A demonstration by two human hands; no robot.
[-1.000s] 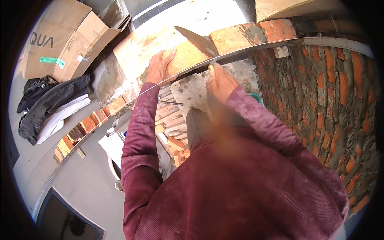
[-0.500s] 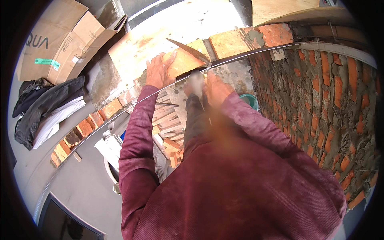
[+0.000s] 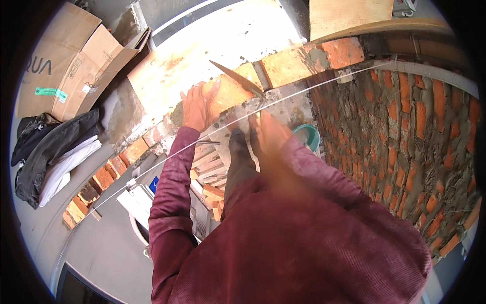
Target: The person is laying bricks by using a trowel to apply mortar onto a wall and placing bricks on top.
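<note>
My left hand (image 3: 196, 107) rests at the left end of an orange brick (image 3: 230, 97) on top of the low wall, its fingers spread and its thumb on the brick. My right hand (image 3: 271, 129) is closed on a trowel, whose handle is mostly hidden by the hand. The trowel's brown blade (image 3: 235, 78) slants up and left across the brick's upper face. A taut white string (image 3: 314, 89) crosses in front of the bricks, passing close to the right hand and over the left forearm.
More bricks (image 3: 288, 66) continue to the right along the wall top. A mortar-smeared brick wall (image 3: 390, 147) rises at right. A green bucket (image 3: 313, 136) stands below the right hand. Cardboard boxes (image 3: 83, 71) and dark clothes (image 3: 55, 147) lie left. Stacked wood pieces (image 3: 210, 167) sit below.
The string now runs nearer to me, away from the bricks' edge. A pale blurred shape beside my right hand no longer shows. Both hands stay at the same brick; the view has shifted slightly.
</note>
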